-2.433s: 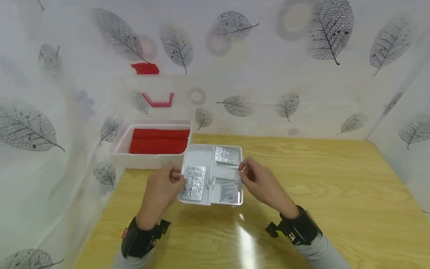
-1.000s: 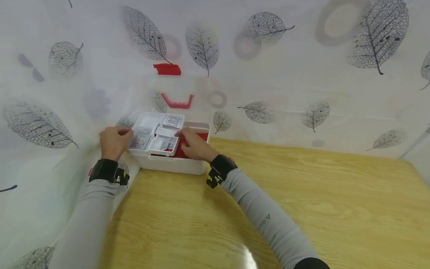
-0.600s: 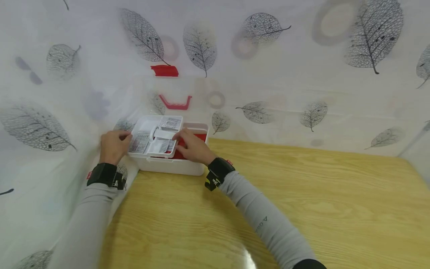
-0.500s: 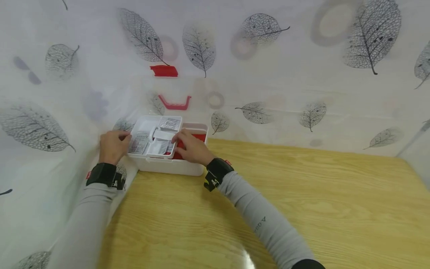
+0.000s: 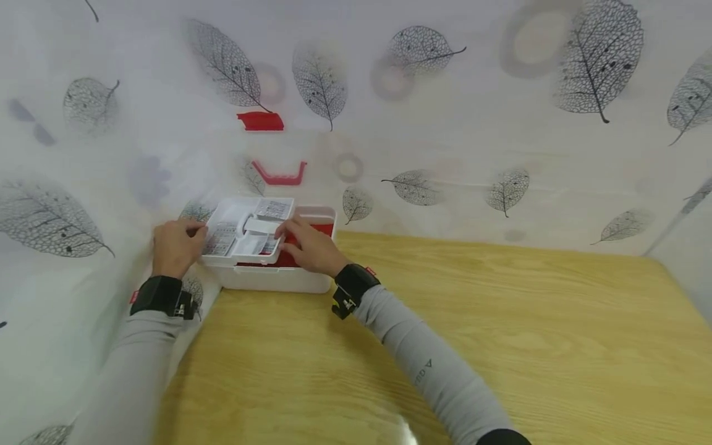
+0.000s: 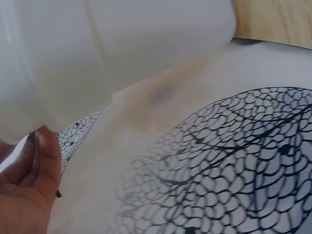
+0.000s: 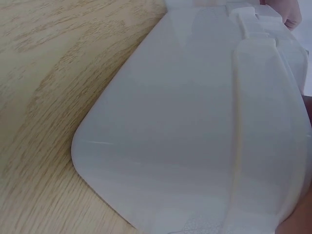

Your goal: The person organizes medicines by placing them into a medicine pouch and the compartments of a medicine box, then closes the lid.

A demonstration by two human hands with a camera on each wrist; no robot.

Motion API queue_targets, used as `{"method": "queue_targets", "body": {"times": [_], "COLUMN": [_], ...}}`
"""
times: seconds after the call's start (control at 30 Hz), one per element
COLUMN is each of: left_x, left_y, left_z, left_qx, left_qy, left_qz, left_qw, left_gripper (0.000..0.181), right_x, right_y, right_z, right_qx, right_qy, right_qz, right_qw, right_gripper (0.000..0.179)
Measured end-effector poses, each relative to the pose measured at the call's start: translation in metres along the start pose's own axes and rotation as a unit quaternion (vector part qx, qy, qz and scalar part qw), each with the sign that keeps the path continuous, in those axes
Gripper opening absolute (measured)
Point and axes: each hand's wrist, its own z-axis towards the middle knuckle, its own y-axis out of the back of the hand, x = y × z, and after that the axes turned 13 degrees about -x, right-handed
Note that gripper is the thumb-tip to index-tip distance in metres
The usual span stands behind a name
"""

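In the head view a white divided tray [image 5: 227, 214] lies over the left part of a white box [image 5: 267, 280], tilted slightly. My left hand [image 5: 177, 248] pinches the tray's left edge between thumb and fingers. At the opposite edge my right hand [image 5: 313, 247] grips with curled fingers, near the tray's middle strip [image 5: 261, 225]. Blister packs [image 5: 220, 240] and a small paper packet [image 5: 251, 243] sit in the tray's compartments. Red material [image 5: 289, 258] shows in the box beside the tray. The left wrist view has my left fingers [image 6: 46, 161] under a white edge.
Behind the box its see-through lid with a pink handle [image 5: 280, 179] stands raised against a leaf-patterned curtain [image 5: 439, 123]. A red piece [image 5: 261, 121] shows above the handle. The wooden table [image 5: 473, 321] extends to the right and front.
Both hands have carried the tray from over the table, left and back, onto the box. During the last half second the hands and tray hardly move; the head view shifts slightly.
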Motion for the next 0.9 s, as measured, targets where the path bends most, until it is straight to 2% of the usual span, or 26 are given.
{"method": "queue_targets", "body": {"times": [0.13,0.37,0.53,0.63,0.77,0.83,0.9], "left_x": [0.005,0.011,0.018,0.017,0.015,0.014,0.014], "left_y": [-0.003,-0.010,-0.019,-0.024,-0.027,-0.027,-0.028], "left_z": [-0.003,-0.006,-0.015,-0.017,-0.017,-0.017,-0.017], "left_qx": [0.001,-0.014,-0.039,-0.047,-0.041,-0.035,-0.030], "left_qy": [-0.010,-0.042,-0.030,-0.003,0.033,0.046,0.057], "left_qz": [0.000,-0.001,0.001,-0.001,0.001,-0.001,-0.009], "left_qw": [1.0000,0.9990,0.9988,0.9989,0.9986,0.9983,0.9979], "left_gripper": [0.030,0.027,0.025,0.027,0.033,0.036,0.039], "right_x": [0.002,0.005,0.007,0.005,0.003,0.002,0.000], "right_y": [-0.002,-0.003,-0.006,-0.007,-0.006,-0.004,-0.001], "right_z": [0.000,0.000,-0.002,-0.002,-0.001,-0.002,-0.004], "right_qx": [0.008,0.036,0.046,0.038,-0.005,-0.053,-0.116], "right_qy": [-0.007,0.004,0.007,0.002,-0.008,-0.017,-0.033], "right_qz": [-0.025,-0.104,-0.114,-0.117,-0.077,-0.033,-0.002], "right_qw": [0.9996,0.9939,0.9924,0.9924,0.9970,0.9979,0.9927], "right_gripper": [0.017,0.021,0.021,0.023,0.028,0.030,0.029]}}
